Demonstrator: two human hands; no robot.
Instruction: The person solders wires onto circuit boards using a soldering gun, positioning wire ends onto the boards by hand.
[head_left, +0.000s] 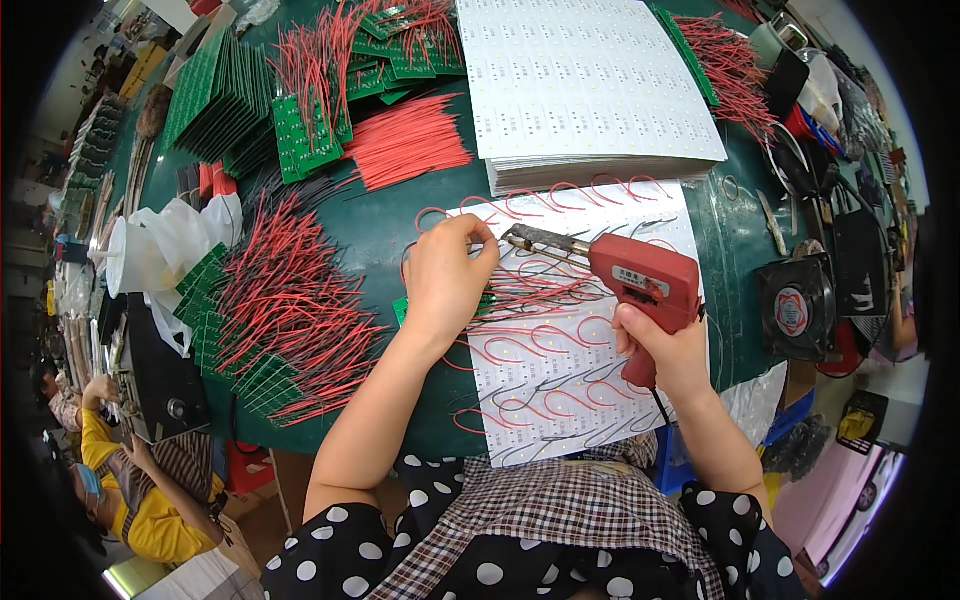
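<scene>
My left hand (446, 275) is closed in a pinch above a white printed sheet (520, 440); what its fingertips hold is too small to make out. My right hand (668, 352) grips a red soldering gun (645, 272) by its handle. The gun's metal tip points left and is close to the left fingertips. Rows of looped red wires (548, 340) and short black wires (560, 385) stand on the sheet. A bundle of loose red wires (540, 292) lies across its middle. Part of a green circuit board (402, 310) shows beside my left wrist.
A thick stack of white sheets (590, 85) stands behind. Wired green boards (290, 310) spread at left, with stacked boards (215, 95) and red wires (410, 140) farther back. A black fan (795, 310) stands at right. Another person (150, 490) sits at far left.
</scene>
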